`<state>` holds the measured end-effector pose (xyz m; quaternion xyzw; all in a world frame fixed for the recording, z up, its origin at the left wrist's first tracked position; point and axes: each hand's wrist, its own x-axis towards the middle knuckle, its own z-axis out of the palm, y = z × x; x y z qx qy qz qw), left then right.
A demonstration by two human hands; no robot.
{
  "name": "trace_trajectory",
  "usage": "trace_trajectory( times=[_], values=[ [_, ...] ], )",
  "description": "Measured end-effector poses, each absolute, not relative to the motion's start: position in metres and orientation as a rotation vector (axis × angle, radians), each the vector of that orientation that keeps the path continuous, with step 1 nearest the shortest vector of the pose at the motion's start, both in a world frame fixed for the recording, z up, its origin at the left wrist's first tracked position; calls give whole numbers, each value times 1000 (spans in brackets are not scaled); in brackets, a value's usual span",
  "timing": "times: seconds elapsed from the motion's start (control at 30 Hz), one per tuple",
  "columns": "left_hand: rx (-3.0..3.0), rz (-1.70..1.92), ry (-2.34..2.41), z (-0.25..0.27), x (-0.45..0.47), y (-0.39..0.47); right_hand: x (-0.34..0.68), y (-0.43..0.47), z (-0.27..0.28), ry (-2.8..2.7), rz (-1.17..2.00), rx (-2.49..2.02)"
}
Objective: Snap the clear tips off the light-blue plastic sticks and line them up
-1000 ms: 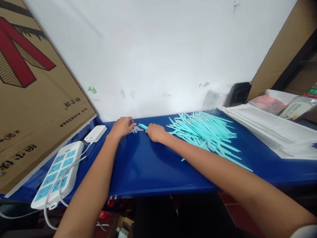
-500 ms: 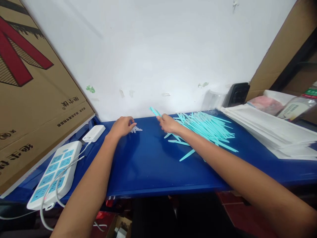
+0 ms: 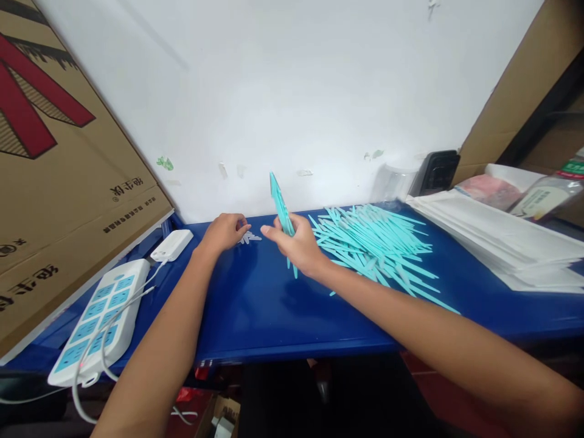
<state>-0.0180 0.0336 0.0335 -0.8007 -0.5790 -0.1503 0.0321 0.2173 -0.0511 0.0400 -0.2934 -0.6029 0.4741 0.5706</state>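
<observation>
My right hand (image 3: 298, 243) is closed around a bundle of slim, flat turquoise plastic sticks (image 3: 281, 207). Held above the blue table, the bundle points up and slightly left; several lower ends show under the hand. To its right lies a large loose pile of the same sticks (image 3: 383, 240). At the left, my left hand (image 3: 227, 232) rests by a small heap of short, whitish translucent pieces (image 3: 250, 237). Its fingers are curled, with thumb and forefinger close together. What they hold, if anything, is too small to make out.
A white power strip (image 3: 103, 322) with cables and a white adapter (image 3: 172, 244) lie left. A large cardboard box (image 3: 68, 182) stands beside them. White paper sheets (image 3: 493, 243), a clear cup (image 3: 396, 184) and a bottle (image 3: 547, 194) are right. A white wall (image 3: 292, 91) rises behind the blue table (image 3: 274, 322).
My right hand has turned and come slightly nearer, and its bundle now stands more upright and shows more sticks. Some sticks at the pile's near side have shifted. My left hand stays put.
</observation>
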Motion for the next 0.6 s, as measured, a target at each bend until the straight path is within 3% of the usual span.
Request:
trace_trajectory(
  times=[0.6],
  values=[
    [-2467,-462,-1774,31,-20,35,210,-48,-18,-1664,1154,-811]
  ],
)
